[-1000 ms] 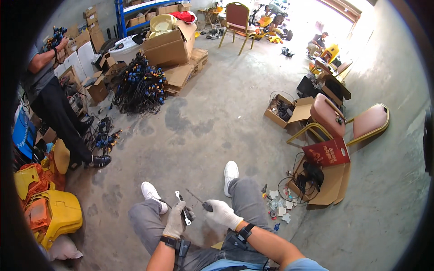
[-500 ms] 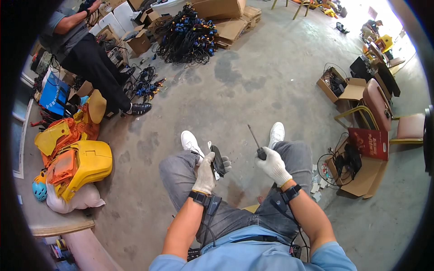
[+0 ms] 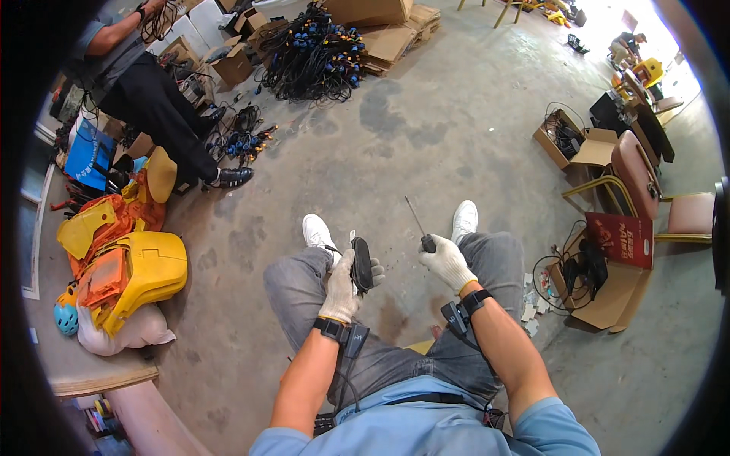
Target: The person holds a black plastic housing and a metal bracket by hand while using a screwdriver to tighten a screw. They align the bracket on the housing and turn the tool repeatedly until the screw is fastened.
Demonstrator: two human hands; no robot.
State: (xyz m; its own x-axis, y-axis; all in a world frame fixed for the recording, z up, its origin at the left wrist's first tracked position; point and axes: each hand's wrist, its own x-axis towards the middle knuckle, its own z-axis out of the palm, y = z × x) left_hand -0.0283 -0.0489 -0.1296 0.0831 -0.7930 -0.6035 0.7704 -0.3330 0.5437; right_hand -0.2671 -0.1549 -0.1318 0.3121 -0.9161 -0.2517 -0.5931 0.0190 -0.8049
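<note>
Your left hand [image 3: 340, 287], gloved, has its fingers wrapped around a small black oval device [image 3: 361, 264] held above your knees. Your right hand [image 3: 447, 261] is fisted on the handle of a screwdriver [image 3: 420, 228], shaft pointing up and away. Beyond lie yellow plastic shells [image 3: 137, 273], an open cardboard box [image 3: 572, 144] and a heap of black cables [image 3: 312, 53].

Bare concrete floor [image 3: 426, 144] lies open ahead; yellow plastic shells [image 3: 141, 273] crowd left, cardboard boxes [image 3: 608, 289] (cable-filled) right.
</note>
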